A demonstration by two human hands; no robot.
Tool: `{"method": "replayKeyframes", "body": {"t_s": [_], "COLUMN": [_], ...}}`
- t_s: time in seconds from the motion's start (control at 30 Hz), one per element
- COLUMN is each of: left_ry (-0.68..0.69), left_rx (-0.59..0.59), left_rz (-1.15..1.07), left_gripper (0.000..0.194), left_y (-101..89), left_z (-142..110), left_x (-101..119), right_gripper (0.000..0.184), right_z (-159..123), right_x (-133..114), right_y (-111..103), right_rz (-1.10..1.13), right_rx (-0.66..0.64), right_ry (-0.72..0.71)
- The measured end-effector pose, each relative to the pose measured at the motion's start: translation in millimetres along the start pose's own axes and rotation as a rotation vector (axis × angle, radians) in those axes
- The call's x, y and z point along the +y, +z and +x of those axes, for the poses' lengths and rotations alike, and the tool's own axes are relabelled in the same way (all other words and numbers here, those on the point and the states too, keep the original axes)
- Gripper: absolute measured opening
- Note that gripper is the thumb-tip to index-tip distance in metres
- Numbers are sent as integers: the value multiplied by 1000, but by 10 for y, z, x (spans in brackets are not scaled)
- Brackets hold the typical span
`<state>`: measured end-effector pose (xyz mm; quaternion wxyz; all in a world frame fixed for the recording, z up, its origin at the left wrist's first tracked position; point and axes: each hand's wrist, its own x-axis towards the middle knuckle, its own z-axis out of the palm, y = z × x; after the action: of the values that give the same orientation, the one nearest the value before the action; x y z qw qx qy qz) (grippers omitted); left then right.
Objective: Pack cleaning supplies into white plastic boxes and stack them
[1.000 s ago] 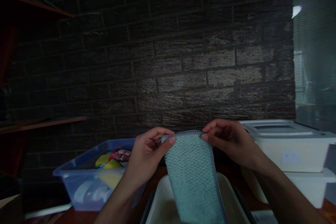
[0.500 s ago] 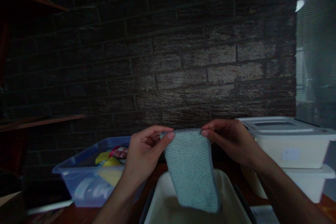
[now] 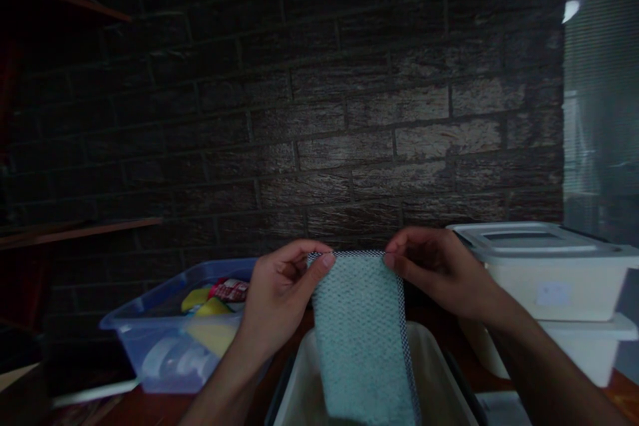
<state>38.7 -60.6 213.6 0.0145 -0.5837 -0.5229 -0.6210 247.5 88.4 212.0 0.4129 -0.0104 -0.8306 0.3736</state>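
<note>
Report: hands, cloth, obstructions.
Left hand, right hand: pinching teal textured cloth by top edge. Cloth hangs over white bin. Blue translucent bin left, stacked white boxes right; no blockage seen.

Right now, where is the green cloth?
In the head view, the green cloth hangs low, just right of centre, pinched by left hand and right hand, over the white bin.

Blue plastic tub [image 3: 130, 349], see-through; yellow items [image 3: 212, 308] and a red one [image 3: 230, 289] inside. Dark brick wall [image 3: 319, 113] behind tub. Two shelves [image 3: 100, 232] up and left of tub. Well right of tub: pale boxes [image 3: 514, 293], stacked, label [image 3: 552, 293] on upper.
</note>
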Motion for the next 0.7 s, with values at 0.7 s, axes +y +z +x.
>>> {"method": "replayKeyframes", "body": {"t_s": [0.7], "left_ry": [-145], "left_rx": [-150], "left_rz": [-282], "left_gripper": [11], "left_y": [139], "left_z": [-65], "left_x": [-4], "right_gripper": [23], "right_z": [-3], "right_x": [11], "right_y": [58], "right_rz": [1], "right_rx": [-111], "right_ry": [4]}}
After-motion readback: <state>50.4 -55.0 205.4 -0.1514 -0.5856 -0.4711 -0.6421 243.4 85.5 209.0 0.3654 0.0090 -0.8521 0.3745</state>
